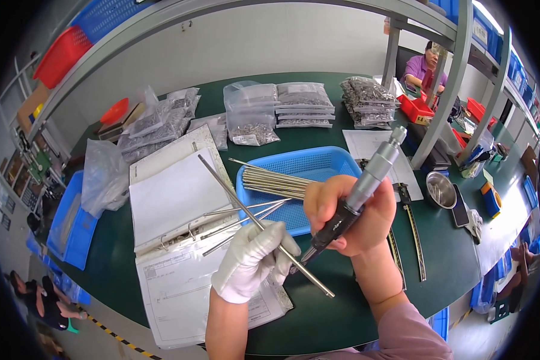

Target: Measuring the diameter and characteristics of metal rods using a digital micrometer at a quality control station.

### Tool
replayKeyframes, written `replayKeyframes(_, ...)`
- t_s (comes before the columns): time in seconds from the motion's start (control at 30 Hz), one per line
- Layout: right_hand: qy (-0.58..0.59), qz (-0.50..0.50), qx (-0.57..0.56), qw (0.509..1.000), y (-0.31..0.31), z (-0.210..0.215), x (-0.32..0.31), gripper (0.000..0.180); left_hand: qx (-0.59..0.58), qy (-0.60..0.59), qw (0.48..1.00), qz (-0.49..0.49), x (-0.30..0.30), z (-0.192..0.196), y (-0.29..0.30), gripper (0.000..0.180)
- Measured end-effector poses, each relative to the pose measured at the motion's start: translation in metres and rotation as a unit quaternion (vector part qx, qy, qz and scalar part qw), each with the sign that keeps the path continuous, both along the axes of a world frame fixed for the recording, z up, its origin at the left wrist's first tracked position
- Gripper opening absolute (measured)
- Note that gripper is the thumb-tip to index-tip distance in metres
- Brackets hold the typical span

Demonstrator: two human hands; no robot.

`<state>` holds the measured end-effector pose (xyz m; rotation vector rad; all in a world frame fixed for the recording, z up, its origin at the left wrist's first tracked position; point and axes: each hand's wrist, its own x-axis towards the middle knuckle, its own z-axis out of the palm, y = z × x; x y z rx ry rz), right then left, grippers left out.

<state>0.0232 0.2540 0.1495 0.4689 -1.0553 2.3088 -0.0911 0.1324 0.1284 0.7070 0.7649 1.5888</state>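
Cylindrical black-and-silver micrometer [357,195], gripped by right hand [372,219] | white-gloved left hand [252,261] clasping slim metal rod [237,200] | perforated blue basket [291,162], 12 o'clock

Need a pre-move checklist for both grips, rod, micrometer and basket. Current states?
1. Rod held in left grip: ok.
2. Micrometer held in right grip: ok.
3. Both grips gloved: not ok; left gloved, right bare.
4. Rod seated between micrometer's measuring faces: cannot tell; view blocked.
5. Other rods wholly inside blue basket: not ok; some overhang its left rim.
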Motion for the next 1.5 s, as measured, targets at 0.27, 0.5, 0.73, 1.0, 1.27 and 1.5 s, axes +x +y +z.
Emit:
replayKeyframes(0.27, -0.011, -0.022, -0.003, 1.000, -0.0005, -0.0011, -0.0003, 0.068, -0.018, 0.017, 1.000, 0.016, -0.0011, 0.0011, 0.0002, 0.035)
replayKeyframes(0.5, -0.010, -0.018, 0.006, 1.000, 0.0010, -0.0009, -0.0026, 0.070, -0.009, 0.029, 0.999, 0.016, -0.0012, 0.0014, 0.0011, 0.034)
replayKeyframes(0.73, -0.010, -0.017, -0.005, 1.000, -0.0002, -0.0007, -0.0015, 0.071, -0.024, 0.027, 0.999, 0.000, -0.0018, -0.0017, 0.0026, 0.036)
replayKeyframes(1.0, 0.019, -0.028, 0.042, 0.999, 0.0015, -0.0054, -0.0032, 0.072, -0.020, 0.051, 0.998, 0.012, -0.0011, -0.0052, 0.0045, 0.036)
replayKeyframes(1.27, 0.049, -0.031, 0.053, 0.997, 0.0005, -0.0047, -0.0051, 0.071, -0.048, 0.038, 0.998, 0.010, -0.0012, -0.0024, 0.0027, 0.035)
replayKeyframes(1.5, -0.009, -0.032, 0.057, 0.998, 0.0018, -0.0033, -0.0014, 0.070, -0.035, 0.037, 0.999, 0.008, 0.0002, -0.0043, 0.0044, 0.035)
